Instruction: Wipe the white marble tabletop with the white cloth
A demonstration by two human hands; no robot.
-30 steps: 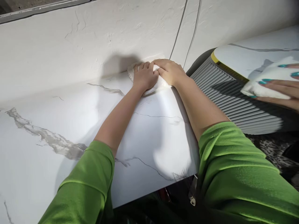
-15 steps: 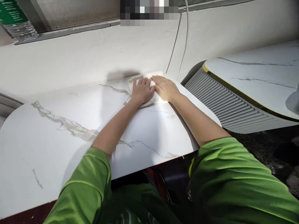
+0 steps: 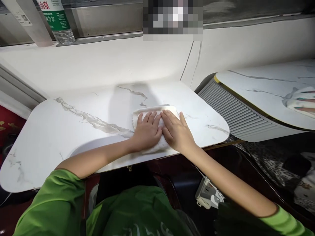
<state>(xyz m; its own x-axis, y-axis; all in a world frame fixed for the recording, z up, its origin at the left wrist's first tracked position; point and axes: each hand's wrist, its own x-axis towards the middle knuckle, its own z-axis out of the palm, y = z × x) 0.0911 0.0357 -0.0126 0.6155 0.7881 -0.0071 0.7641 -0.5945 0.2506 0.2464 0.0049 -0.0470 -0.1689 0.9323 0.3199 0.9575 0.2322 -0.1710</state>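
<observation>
A white cloth (image 3: 168,144) lies spread on the white marble-patterned tabletop (image 3: 73,131), close to its front edge. My left hand (image 3: 147,131) rests flat on the cloth, its fingers stretched out and pointing away from me. Beside it, my right hand (image 3: 176,129) also presses flat on the cloth, fingers extended and thumb side touching or nearly touching the left hand. Neither hand grips the cloth; parts of it are hidden beneath the palms.
A green-labelled water bottle (image 3: 61,26) and a translucent container (image 3: 31,23) stand on the sill. Cables (image 3: 187,62) hang along the wall. At right is a second marble-patterned surface (image 3: 258,82) with ribbed sides, bearing a striped cloth-like item (image 3: 304,100). A power strip (image 3: 209,193) sits below the table.
Both hands have drawn the cloth from the table's wall side back toward me, near the front edge. The camera view has shifted, bringing more of the left side and the sill into sight.
</observation>
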